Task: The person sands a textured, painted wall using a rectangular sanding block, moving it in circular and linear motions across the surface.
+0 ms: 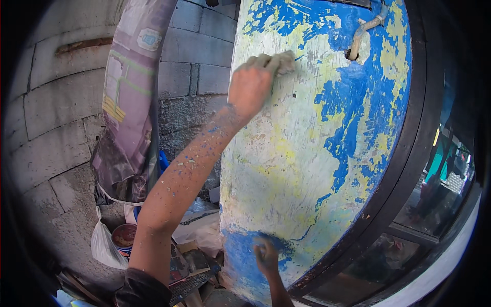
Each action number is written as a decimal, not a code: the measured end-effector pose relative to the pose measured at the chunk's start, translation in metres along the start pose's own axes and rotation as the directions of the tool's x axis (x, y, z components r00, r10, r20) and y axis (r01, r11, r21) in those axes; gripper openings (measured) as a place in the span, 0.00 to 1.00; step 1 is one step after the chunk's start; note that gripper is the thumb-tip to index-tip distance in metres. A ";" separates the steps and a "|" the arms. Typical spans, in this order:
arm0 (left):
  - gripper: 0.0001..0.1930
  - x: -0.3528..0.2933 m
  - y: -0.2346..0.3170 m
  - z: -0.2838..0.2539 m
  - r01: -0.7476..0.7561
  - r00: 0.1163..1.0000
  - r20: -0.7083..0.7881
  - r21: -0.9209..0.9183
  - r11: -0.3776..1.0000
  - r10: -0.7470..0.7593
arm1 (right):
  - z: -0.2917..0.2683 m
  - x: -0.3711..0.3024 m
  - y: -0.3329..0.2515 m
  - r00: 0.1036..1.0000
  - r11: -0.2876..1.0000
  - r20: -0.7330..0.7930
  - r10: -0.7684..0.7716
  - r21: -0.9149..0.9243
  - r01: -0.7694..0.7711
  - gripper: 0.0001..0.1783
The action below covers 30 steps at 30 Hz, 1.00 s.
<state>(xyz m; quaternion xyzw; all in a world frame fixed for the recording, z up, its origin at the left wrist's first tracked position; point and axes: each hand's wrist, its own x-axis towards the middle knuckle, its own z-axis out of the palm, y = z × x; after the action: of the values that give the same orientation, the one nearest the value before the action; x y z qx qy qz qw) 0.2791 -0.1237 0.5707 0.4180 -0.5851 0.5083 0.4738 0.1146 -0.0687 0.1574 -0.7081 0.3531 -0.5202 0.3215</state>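
Observation:
A tall board [276, 169] with flaking blue and yellow paint over pale bare patches stands upright before me. High on its left side, my left hand [250, 84] grips a crumpled grey-beige pad [285, 63] against the surface; cloth or abrasive, I cannot say which. Paint flecks speckle that forearm. Low down, my right hand [266, 257] is at a patch of blue paint [240, 248], fingers curled and somewhat blurred. Whatever those fingers hold, if anything, is too small to make out.
A bent pipe-like piece [365, 33] protrudes from a hole in the board. At right is a dark frame [404, 153] with glass. Left stand a block wall [61, 102] and a hanging purple-grey sheet [130, 87]. Below are a white bag [106, 243] and a paint can [124, 236].

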 end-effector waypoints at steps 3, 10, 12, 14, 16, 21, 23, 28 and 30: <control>0.13 0.010 0.012 0.007 -0.077 0.995 -0.070 -0.085 0.993 0.071 | 0.005 -0.038 0.038 0.934 0.936 0.285 0.218 0.210 -0.283 0.14; 0.12 0.046 0.023 0.021 0.076 0.979 -0.183 -0.067 0.995 -0.087 | -0.011 -0.025 0.018 0.849 0.965 0.527 0.038 0.201 -0.168 0.12; 0.08 0.043 0.027 0.023 0.046 0.975 -0.217 -0.028 0.999 -0.051 | -0.020 -0.018 0.021 0.848 0.961 0.529 -0.006 0.238 -0.142 0.12; 0.07 0.064 0.018 0.027 0.044 0.968 -0.249 0.098 0.994 -0.018 | -0.027 -0.013 0.026 0.836 0.954 0.547 -0.045 0.271 -0.126 0.12; 0.06 0.080 0.012 0.024 0.037 0.980 -0.201 0.141 0.989 -0.008 | -0.032 -0.013 0.030 0.850 0.927 0.524 -0.056 0.344 -0.151 0.13; 0.08 0.065 0.019 0.023 0.007 0.946 -0.321 0.135 0.991 0.037 | -0.039 -0.017 0.033 0.829 0.903 0.558 0.019 0.346 -0.254 0.14; 0.08 0.073 0.018 0.017 -0.018 0.966 -0.249 0.192 0.981 0.067 | -0.035 -0.010 0.031 0.833 0.926 0.553 0.014 0.308 -0.220 0.14; 0.08 0.070 0.027 0.037 -0.082 0.892 -0.434 0.118 0.990 0.126 | -0.015 -0.023 0.038 0.812 0.902 0.581 -0.049 0.374 -0.214 0.14; 0.08 0.101 0.012 0.035 0.106 0.912 -0.410 0.297 0.949 0.026 | -0.017 -0.023 0.033 0.802 0.904 0.595 -0.041 0.364 -0.224 0.15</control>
<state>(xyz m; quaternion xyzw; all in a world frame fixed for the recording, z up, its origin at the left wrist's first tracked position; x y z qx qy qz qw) 0.2421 -0.1572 0.6663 0.3841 -0.3765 0.6606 0.5237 0.0881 -0.0691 0.1231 -0.7304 0.1508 -0.3208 0.5838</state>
